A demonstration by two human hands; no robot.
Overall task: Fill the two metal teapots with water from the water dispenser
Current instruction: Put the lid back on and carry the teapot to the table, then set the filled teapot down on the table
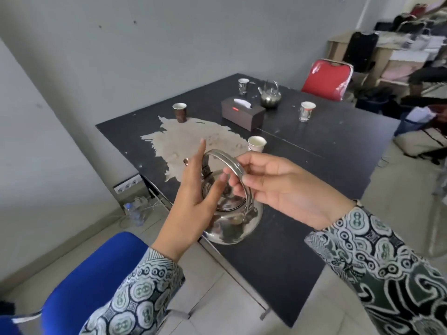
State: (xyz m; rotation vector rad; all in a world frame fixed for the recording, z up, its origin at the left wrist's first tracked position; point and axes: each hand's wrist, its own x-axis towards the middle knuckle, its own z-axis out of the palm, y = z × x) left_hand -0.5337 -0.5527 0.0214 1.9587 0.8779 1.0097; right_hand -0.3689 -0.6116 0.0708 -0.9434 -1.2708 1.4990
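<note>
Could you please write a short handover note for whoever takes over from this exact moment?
Right hand: grip shut on the near teapot's handle, above the black table's near edge.
Left hand: open beside the teapot, holding nothing.
Far teapot: on the table behind the tissue box.
Done: unclear whether either holds water.
Left: no dispenser in view; fill both there.

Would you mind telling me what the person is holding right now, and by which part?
The right hand holds the near metal teapot by its arched handle, fingers pinching the top. The left hand is open beside it, gripping nothing.
</note>
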